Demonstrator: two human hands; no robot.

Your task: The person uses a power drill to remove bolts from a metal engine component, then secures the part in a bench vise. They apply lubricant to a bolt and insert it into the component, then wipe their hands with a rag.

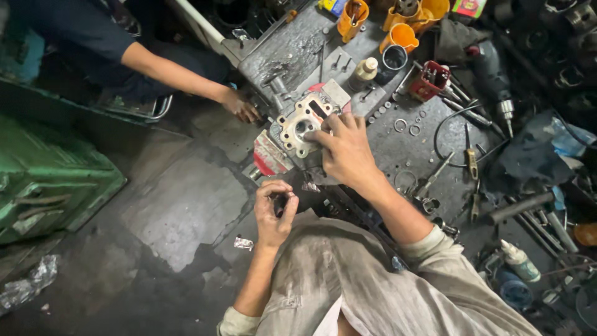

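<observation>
**Hands at an engine part on a cluttered bench**

I see my right hand (346, 151) resting on a metal engine part (303, 126) on the greasy bench (398, 146), fingers pressed flat on its face. My left hand (273, 213) pinches a small dark piece (278, 202) nearer my body. Another person's hand (241, 106) touches the bench's far edge. Orange cups (401, 36) stand beyond.

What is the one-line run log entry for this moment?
right hand: on engine part | left hand: holds small dark piece | other person's hand: beside part
</observation>
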